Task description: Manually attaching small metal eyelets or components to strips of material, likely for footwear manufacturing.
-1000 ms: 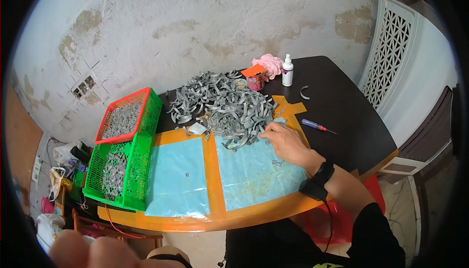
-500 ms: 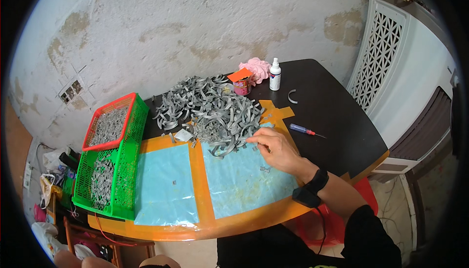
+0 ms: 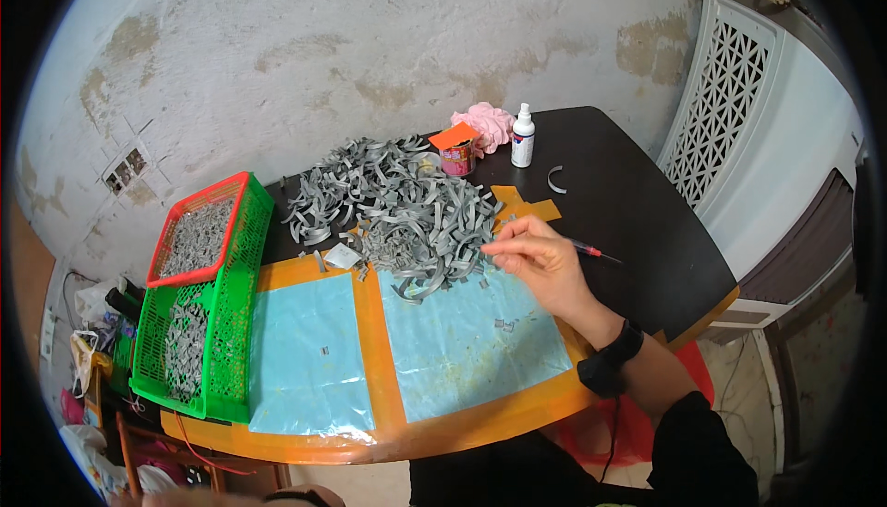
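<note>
The right hand (image 3: 545, 262) pinches at the edge of the gray strips (image 3: 407, 211); what it holds, I cannot tell; at 9 o'clock stand the baskets (image 3: 236, 322); at 12 o'clock a white bottle (image 3: 523, 135); the left hand is out of view.

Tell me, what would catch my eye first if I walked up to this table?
Most likely the big tangled heap of grey strips in the middle of the table, with the person's right hand reaching into its right edge. Next, the bright green basket at the left edge, with a red basket stacked at its far end, both holding small grey pieces. Two light blue sheets framed in orange tape lie nearest the person.
</note>
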{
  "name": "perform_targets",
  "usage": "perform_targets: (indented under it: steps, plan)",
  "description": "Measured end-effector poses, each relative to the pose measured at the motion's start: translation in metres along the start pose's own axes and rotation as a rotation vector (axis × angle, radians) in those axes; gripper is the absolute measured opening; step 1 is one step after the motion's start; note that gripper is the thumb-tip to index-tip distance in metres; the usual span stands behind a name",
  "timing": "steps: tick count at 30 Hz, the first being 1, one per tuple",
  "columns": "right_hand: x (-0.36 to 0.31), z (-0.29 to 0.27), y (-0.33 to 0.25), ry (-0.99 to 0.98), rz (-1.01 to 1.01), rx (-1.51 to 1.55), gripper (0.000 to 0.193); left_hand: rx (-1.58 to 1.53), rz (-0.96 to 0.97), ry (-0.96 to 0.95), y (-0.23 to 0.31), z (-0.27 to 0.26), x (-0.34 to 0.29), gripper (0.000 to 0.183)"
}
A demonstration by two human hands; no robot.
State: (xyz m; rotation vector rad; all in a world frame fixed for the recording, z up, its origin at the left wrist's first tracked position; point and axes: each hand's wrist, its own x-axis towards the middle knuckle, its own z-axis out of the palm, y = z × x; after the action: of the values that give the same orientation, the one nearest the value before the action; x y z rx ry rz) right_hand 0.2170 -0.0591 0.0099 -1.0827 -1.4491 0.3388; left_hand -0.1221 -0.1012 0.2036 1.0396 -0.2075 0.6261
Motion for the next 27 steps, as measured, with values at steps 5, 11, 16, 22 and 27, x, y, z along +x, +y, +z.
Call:
perform_targets:
  steps: [5,11,16,22,27]
  plan:
    - [0.001,-0.012,-0.005,0.021,0.318,0.389,0.016,0.622,-0.179,0.325,-0.108,-0.088,0.079,0.013]
    - [0.003,-0.013,-0.011,-0.053,0.398,0.472,0.012,1.467,-0.276,-0.005,-0.206,-0.151,0.077,0.020]
    - [-0.002,-0.009,0.002,-0.178,0.456,0.355,0.017,1.430,-0.311,-0.007,-0.210,-0.160,0.079,0.015]
    - [-0.002,-0.007,0.004,-0.228,0.474,0.356,0.020,1.380,-0.370,0.078,-0.201,-0.160,0.076,0.013]
    - [-0.002,-0.005,0.003,-0.259,0.476,0.350,0.022,1.444,-0.347,0.086,-0.200,-0.159,0.073,0.013]
